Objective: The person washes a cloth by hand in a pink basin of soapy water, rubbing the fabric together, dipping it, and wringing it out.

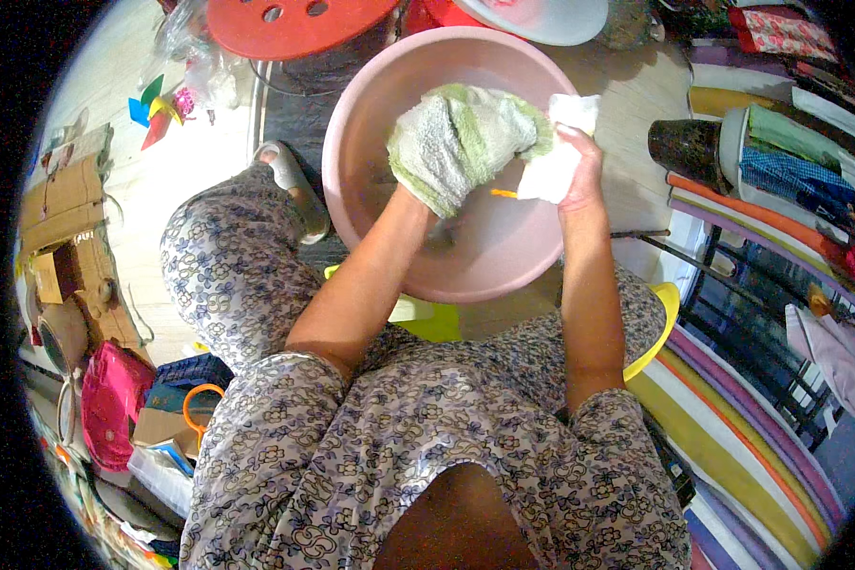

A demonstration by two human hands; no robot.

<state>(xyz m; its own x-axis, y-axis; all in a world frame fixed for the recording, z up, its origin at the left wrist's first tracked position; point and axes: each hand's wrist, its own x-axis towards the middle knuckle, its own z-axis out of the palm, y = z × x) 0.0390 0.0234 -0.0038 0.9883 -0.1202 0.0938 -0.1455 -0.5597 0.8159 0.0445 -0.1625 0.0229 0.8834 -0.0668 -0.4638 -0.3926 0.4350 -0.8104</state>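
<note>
Over a pink plastic basin (345,192) both my forearms reach inward. A green and white terry towel (463,142) covers my left hand (415,201) down to the wrist, hiding the fingers; the towel is held up on that hand. My right hand (583,171) grips a white piece (550,171), perhaps paper or thin plastic, with its thumb across the front. The towel's right end meets this white piece. A short orange strip (504,192) shows at the white piece's lower left. Something dark and blurred lies low in the basin under my left wrist.
Beyond the basin are a red stool (292,28) with holes and a white lid-like disc (541,18). A colourful pinwheel (155,110) lies on the floor at left, above cardboard (64,196) and a pink bag (114,406). At right, a container of folded cloths (791,157) rests on striped fabric.
</note>
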